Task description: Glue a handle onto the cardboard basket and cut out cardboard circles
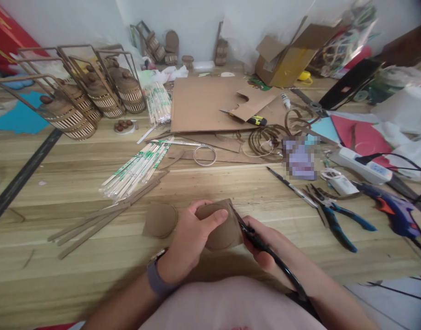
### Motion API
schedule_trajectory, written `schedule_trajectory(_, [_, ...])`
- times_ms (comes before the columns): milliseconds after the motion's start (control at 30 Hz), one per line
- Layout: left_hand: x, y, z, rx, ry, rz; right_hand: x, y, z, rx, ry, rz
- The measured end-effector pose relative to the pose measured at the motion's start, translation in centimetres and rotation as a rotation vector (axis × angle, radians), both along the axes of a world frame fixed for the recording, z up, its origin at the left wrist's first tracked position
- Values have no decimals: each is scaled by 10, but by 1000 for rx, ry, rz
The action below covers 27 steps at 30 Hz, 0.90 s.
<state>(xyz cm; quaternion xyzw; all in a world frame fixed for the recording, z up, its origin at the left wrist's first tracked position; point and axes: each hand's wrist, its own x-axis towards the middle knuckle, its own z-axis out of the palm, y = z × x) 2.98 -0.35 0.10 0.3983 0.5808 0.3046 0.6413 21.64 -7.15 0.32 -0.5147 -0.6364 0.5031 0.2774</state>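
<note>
My left hand point(188, 236), with a watch on its wrist, grips a square piece of brown cardboard point(222, 236) with a round outline on it, thumb on top. In my right hand point(270, 238) is a pair of black scissors point(252, 234), its blades at the cardboard's right edge. How far the blades are apart cannot be made out. Left of my left hand, a second cardboard square point(160, 221) with a similar circle lies on the wooden table point(103, 270).
Cardboard strips point(93, 224) and wrapped chopsticks point(138, 169) lie to the left. Basket-like lanterns point(69, 119) stand behind them. A cardboard sheet point(203, 101) bears a utility knife point(257, 120). At right are pliers point(337, 224), a glue gun point(396, 211) and a power strip point(363, 165).
</note>
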Motion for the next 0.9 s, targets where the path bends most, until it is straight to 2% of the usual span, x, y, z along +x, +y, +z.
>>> schedule_trajectory(233, [0, -1, 1, 33, 33, -18, -3, 0, 1, 48, -6, -25])
schedule_trajectory(700, [2, 0, 3, 22, 48, -17, -1, 2, -2, -33, -5, -25])
schedule_trajectory(900, [2, 0, 2, 46, 96, -23, -1, 0, -2, 16, -10, -45])
